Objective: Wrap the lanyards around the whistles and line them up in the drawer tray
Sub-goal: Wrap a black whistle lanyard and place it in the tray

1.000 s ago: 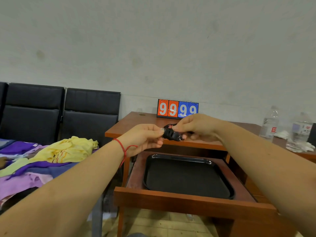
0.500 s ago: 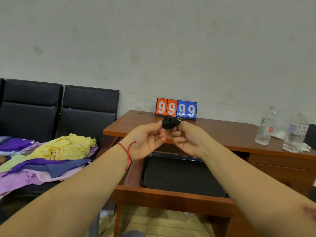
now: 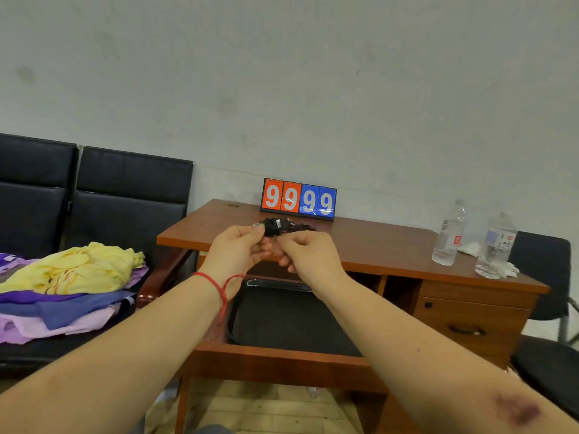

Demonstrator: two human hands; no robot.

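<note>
The scoreboard on the desk reads 99 99.

I see two bare forearms with no sleeves on either. A thin red string bracelet circles the wrist just behind my left hand, with a loose knotted tail hanging down. A dark bruise marks the forearm well behind my right hand.

A plain grey-white wall fills the upper part. A brown wooden desk stands against it. To the left are two black padded seats, to the right a black chair. The floor has light tiles.
</note>
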